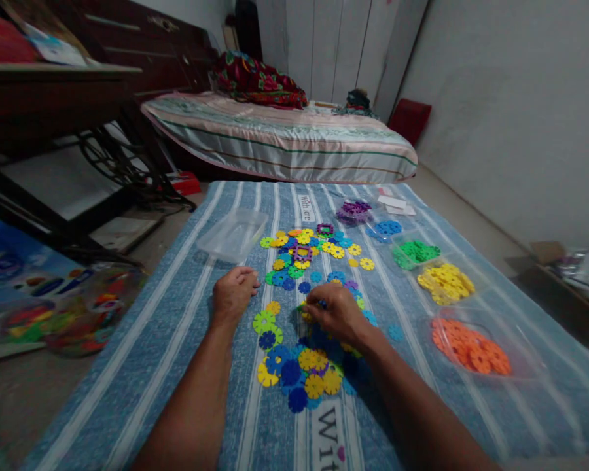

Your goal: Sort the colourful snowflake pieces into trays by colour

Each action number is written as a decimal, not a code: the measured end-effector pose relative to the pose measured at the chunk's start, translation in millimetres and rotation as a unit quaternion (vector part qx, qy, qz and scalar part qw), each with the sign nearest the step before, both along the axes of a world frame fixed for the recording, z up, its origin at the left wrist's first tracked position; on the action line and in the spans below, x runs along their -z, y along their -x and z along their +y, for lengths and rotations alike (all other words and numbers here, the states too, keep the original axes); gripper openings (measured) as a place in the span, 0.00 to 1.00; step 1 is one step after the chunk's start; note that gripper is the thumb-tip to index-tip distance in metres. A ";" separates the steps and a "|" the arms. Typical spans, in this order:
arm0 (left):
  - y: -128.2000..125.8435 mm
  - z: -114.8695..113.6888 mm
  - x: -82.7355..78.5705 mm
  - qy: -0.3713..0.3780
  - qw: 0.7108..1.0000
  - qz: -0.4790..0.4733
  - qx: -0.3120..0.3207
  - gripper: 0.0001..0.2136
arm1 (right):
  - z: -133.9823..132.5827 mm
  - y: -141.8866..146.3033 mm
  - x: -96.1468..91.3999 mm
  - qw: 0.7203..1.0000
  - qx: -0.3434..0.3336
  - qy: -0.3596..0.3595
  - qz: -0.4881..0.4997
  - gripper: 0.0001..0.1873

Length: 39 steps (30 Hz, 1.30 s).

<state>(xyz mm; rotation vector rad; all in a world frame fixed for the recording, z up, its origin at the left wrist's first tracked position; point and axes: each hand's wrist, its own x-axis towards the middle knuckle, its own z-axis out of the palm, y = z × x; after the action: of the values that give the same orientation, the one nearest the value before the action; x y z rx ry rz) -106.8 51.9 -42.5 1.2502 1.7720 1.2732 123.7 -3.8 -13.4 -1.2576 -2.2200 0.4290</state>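
Loose plastic snowflake discs (299,255) in yellow, blue, green and purple lie scattered on a blue striped cloth (186,340). My right hand (336,314) is closed in a pinch on a small green and yellow disc among them. My left hand (233,293) rests curled as a loose fist on the cloth just left of the discs, with nothing visible in it. A second cluster of discs (299,373) lies below my right hand.
Sorted piles sit at the right in clear dishes: orange (471,350), yellow (446,282), green (415,252), blue (387,227), purple (353,210). An empty clear tub (232,234) stands at the upper left. A bed (285,134) lies behind, a dark table (53,111) at the left.
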 end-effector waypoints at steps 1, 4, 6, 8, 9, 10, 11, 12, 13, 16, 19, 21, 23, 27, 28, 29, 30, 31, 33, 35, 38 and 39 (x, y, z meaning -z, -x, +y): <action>0.0 0.1 -0.6 0.003 1.000 0.001 0.000 0.11 | 6.3 -10.3 -0.5 0.999 0.041 -0.027 0.006 0.06; -0.3 0.3 -2.1 0.006 1.000 0.004 0.001 0.11 | 28.8 -53.7 -7.6 0.971 0.203 -0.128 -0.005 0.07; -0.6 0.3 -2.3 0.007 1.000 0.002 0.000 0.11 | 43.4 -87.3 -16.9 0.926 0.332 -0.180 -0.016 0.07; -0.7 0.5 -1.9 0.007 1.000 -0.002 0.000 0.12 | 54.3 -115.8 -25.6 0.883 0.417 -0.213 -0.023 0.06; -0.7 0.6 -1.6 0.006 1.000 -0.003 0.000 0.12 | 57.6 -125.6 -28.0 0.873 0.434 -0.222 -0.023 0.05; -0.6 0.7 -1.1 0.004 1.000 -0.004 0.000 0.11 | 59.2 -131.5 -28.2 0.867 0.443 -0.226 -0.018 0.05; -0.4 0.9 -0.7 0.002 1.000 -0.003 0.000 0.11 | 59.0 -133.2 -25.9 0.870 0.440 -0.223 -0.011 0.06; -0.2 1.0 -0.4 -0.001 1.000 -0.002 0.001 0.11 | 57.1 -130.8 -21.1 0.879 0.426 -0.215 -0.001 0.07; 0.1 1.2 -0.1 -0.003 1.000 0.000 0.002 0.11 | 53.8 -124.7 -14.1 0.892 0.404 -0.202 0.010 0.08; 0.9 1.4 0.3 -0.003 1.000 0.000 0.001 0.10 | 38.6 -92.9 13.2 0.941 0.295 -0.162 0.037 0.10; 1.3 1.7 0.8 0.001 1.000 -0.005 0.000 0.11 | 24.0 -60.5 35.7 0.973 0.183 -0.136 0.021 0.11; 1.2 1.7 1.7 0.001 1.000 -0.004 -0.001 0.11 | 18.2 -46.8 43.8 0.984 0.129 -0.123 -0.006 0.10; 0.7 1.5 2.6 0.001 1.000 -0.002 -0.002 0.11 | 15.6 -39.7 47.9 0.989 0.089 -0.120 -0.024 0.09; -0.9 -0.3 2.9 0.003 1.000 -0.001 -0.001 0.11 | 14.9 -36.2 51.2 0.990 0.050 -0.130 -0.016 0.09; -1.2 -0.8 2.7 0.002 1.000 0.000 0.000 0.11 | 14.9 -36.1 51.6 0.990 0.047 -0.130 -0.012 0.10; -1.5 -1.4 2.5 0.000 1.000 0.001 0.000 0.10 | 14.7 -36.2 52.0 0.991 0.045 -0.129 -0.008 0.10; -1.8 -1.9 2.3 -0.002 1.000 0.002 0.001 0.10 | 14.5 -36.3 52.3 0.991 0.044 -0.127 -0.004 0.09; -1.9 -2.3 2.3 -0.004 1.000 0.001 0.002 0.10 | 14.2 -36.5 52.4 0.991 0.044 -0.125 0.000 0.09; -1.8 -2.7 2.8 -0.007 1.000 0.000 0.005 0.10 | 13.6 -37.0 52.5 0.992 0.044 -0.122 0.003 0.09; -1.5 -2.6 4.1 -0.008 1.000 0.000 0.005 0.10 | 13.3 -37.6 52.4 0.992 0.042 -0.119 0.003 0.09; -1.1 -2.3 6.0 -0.010 1.000 0.000 0.004 0.10 | 13.1 -38.5 52.8 0.993 0.040 -0.113 0.006 0.09; -1.1 -2.3 6.2 -0.011 1.000 0.000 0.004 0.10 | 13.1 -38.8 53.1 0.993 0.039 -0.112 0.009 0.09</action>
<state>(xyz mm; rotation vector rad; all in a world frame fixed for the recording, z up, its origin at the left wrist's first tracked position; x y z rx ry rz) -105.6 49.5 -48.8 1.2684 1.7551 1.2904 162.5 9.4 -66.5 -1.2108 -2.1280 0.1555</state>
